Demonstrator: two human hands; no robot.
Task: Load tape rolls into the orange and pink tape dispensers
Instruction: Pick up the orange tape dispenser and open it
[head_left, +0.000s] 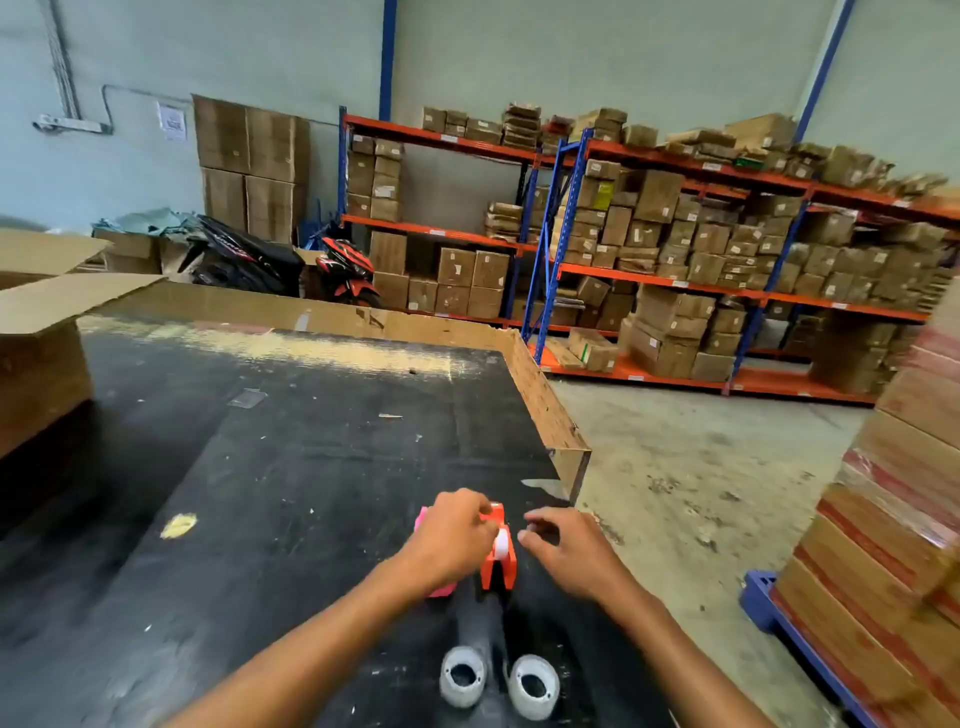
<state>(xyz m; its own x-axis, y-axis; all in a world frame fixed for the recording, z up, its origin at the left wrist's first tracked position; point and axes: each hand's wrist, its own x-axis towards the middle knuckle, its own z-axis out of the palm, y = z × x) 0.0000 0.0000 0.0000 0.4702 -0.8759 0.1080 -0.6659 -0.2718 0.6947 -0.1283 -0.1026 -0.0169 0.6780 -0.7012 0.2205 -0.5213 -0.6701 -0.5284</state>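
Observation:
An orange tape dispenser (500, 564) stands on the black table top (260, 467) near its front right. A white roll (502, 545) sits in its top. My left hand (451, 535) rests on the dispenser's far end, fingers pinched there. A pink tape dispenser (439, 587) is mostly hidden under that hand. To the right of the orange dispenser hovers my right hand (563, 545), fingers curled and pinched on something small and pale that I cannot make out. Two white tape rolls (462, 675) (534, 686) lie on the table close to me.
An open cardboard box (41, 332) stands at the table's left. A cardboard wall (545, 400) lines the far and right edges. Stacked cartons on a blue pallet (883, 545) rise at right. Shelving with boxes (675, 249) and two scooters (291, 260) stand behind.

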